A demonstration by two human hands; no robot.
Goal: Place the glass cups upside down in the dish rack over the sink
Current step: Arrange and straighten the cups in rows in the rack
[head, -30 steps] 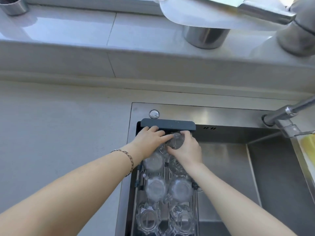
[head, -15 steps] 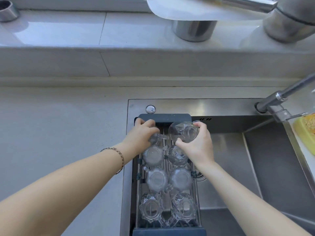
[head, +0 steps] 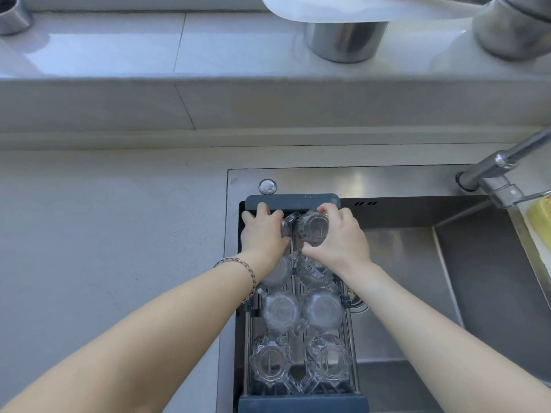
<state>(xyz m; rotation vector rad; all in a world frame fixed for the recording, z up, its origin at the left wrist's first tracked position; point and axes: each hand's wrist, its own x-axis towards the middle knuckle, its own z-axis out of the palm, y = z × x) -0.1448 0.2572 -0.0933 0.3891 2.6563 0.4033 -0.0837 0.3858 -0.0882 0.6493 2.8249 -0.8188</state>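
A dark dish rack (head: 292, 201) spans the left end of the steel sink (head: 417, 263). Several clear glass cups stand upside down in it in two columns, such as one (head: 280, 310) in the middle row and a faceted one (head: 269, 363) at the near end. At the rack's far end my right hand (head: 340, 242) grips a glass cup (head: 313, 228), bottom up, low over the far right slot. My left hand (head: 262, 231) rests on the far left slot and holds another glass (head: 287, 226), mostly hidden under its fingers.
A faucet (head: 501, 165) reaches in from the right over the sink. A yellow object (head: 541, 222) lies at the sink's right edge. A grey countertop (head: 104, 234) extends to the left. Steel pots (head: 346, 40) stand on the raised ledge behind.
My right hand lifted the far right glass and has lowered it bottom up into the far slot. My left hand shifted slightly left, staying on its glass.
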